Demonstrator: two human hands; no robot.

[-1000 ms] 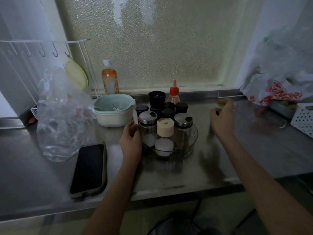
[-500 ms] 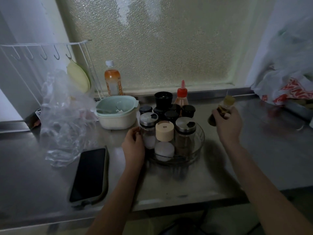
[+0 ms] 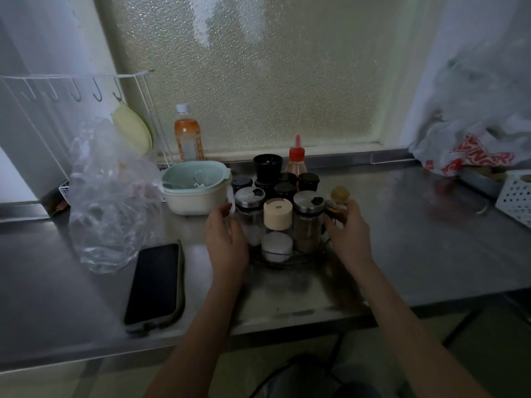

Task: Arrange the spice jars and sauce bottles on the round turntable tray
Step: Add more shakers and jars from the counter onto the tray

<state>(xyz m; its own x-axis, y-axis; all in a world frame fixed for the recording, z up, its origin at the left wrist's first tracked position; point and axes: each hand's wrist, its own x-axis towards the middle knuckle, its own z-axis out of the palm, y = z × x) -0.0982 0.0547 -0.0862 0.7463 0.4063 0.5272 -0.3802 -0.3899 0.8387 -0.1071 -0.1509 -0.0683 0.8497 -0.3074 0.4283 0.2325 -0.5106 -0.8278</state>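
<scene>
The round clear turntable tray (image 3: pixel 290 260) sits on the steel counter, crowded with several spice jars: a beige-capped jar (image 3: pixel 277 215) in front, two steel-capped shakers (image 3: pixel 249 216) (image 3: pixel 308 218) beside it, and black-lidded jars (image 3: pixel 284 188) behind. A red-capped sauce bottle (image 3: pixel 296 162) stands at the back. My left hand (image 3: pixel 225 239) rests against the tray's left side, fingers by the left shaker. My right hand (image 3: pixel 349 229) holds a small yellow-capped bottle (image 3: pixel 338 198) at the tray's right edge.
A green and cream bowl (image 3: pixel 195 186) stands left of the tray. A phone (image 3: pixel 155 284) and a crumpled clear bag (image 3: pixel 110 196) lie further left. An orange drink bottle (image 3: pixel 188 136) stands by the window. Plastic bags (image 3: pixel 471 150) and a white basket (image 3: pixel 515 193) sit far right.
My right hand has carried the small yellow-capped bottle leftward from the counter's right to the tray's right edge. My left hand has stayed at the tray's left side.
</scene>
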